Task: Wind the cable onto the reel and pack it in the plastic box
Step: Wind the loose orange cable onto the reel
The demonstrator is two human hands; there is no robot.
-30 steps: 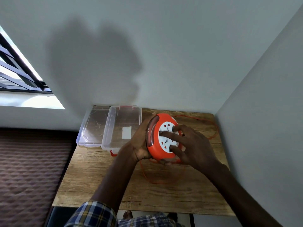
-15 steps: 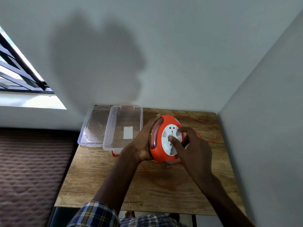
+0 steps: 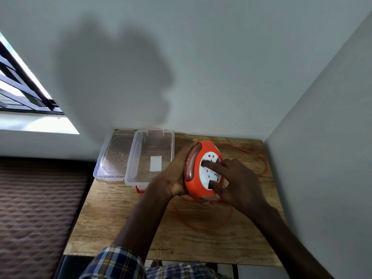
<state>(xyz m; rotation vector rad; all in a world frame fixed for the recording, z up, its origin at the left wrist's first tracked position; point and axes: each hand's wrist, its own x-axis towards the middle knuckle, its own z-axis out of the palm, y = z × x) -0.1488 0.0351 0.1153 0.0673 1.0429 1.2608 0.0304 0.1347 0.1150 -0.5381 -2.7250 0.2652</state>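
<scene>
An orange cable reel (image 3: 196, 185) with a white socket face stands on edge above the wooden table (image 3: 124, 224). My left hand (image 3: 174, 176) grips its left rim from behind, fingers wrapping under the bottom. My right hand (image 3: 237, 178) has its index finger and thumb pressed into recesses of the white face. Thin orange cable (image 3: 225, 224) lies in loose loops on the table below the reel and to its right, toward the wall. The clear plastic box (image 3: 130, 164) sits open just left of the reel, with a white label on its floor.
The box's clear lid (image 3: 112, 156) lies flat to the left of the box, overhanging the table's left edge. Walls close the table in at the back and on the right. A brown quilted surface (image 3: 38, 214) lies lower at the left.
My right hand has shifted on the white face, its fingers moving round from the right side to press in at the centre and lower edge. The cable loops on the table changed shape.
</scene>
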